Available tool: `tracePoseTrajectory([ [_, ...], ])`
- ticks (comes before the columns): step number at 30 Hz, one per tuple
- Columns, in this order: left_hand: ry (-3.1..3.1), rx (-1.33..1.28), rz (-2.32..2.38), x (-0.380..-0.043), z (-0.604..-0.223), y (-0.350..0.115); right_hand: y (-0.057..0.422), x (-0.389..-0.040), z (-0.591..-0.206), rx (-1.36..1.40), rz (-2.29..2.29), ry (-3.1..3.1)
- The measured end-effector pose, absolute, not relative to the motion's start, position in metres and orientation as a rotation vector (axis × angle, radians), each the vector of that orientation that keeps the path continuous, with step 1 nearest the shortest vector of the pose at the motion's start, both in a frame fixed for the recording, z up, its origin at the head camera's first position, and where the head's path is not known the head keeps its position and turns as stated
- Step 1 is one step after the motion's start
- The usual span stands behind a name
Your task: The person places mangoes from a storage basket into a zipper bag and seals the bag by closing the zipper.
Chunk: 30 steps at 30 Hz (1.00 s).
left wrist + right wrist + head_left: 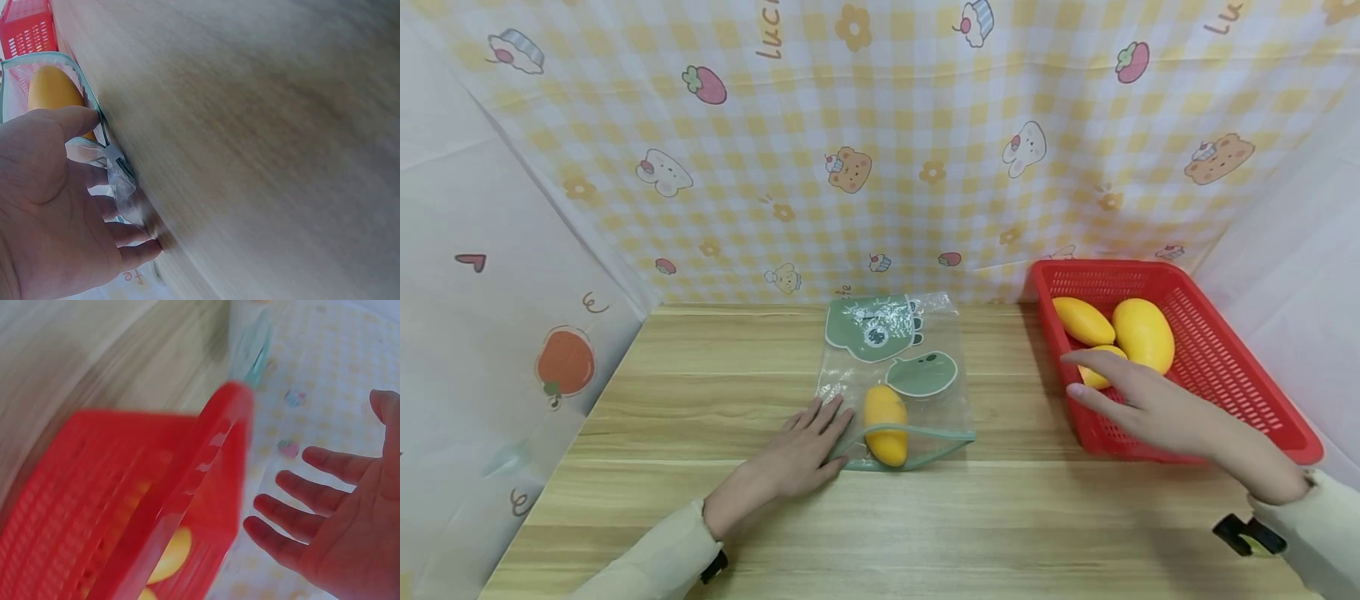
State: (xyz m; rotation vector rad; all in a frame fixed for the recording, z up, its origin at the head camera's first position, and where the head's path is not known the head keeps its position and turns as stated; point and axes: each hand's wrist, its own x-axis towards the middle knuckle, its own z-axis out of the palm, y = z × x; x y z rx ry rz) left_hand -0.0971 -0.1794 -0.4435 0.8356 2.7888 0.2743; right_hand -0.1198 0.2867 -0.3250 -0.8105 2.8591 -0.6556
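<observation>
A clear zip bag (842, 392) with green cartoon prints lies flat on the table, its green-edged mouth toward the person. One yellow mango (886, 425) sits inside it near that mouth. My left hand (805, 450) rests on the bag's left front corner with fingers spread; in the left wrist view its thumb (78, 120) lies by the bag's rim. My right hand (1138, 404) hovers over the left side of a red basket (1240, 367), fingers extended and holding nothing. Three mangoes (1144, 335) lie in the basket, one partly hidden by that hand.
The basket is perforated plastic with a raised rim, at the right of the wooden table (715, 375). A yellow checked cloth (910, 217) hangs behind, and a white printed cloth (497, 317) borders the left side.
</observation>
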Motion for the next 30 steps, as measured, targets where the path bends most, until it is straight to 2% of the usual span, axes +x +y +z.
tracePoseTrajectory([
  [20, 2.779, 0.813, 0.285, -0.096, -0.442, -0.179, 0.341, -0.164, -0.339, -0.792, -0.492, 2.882],
  [30, 2.778, 0.801, 0.288, -0.096, -0.442, -0.178, 0.363, -0.189, -0.350, -0.997, -0.441, 2.881],
])
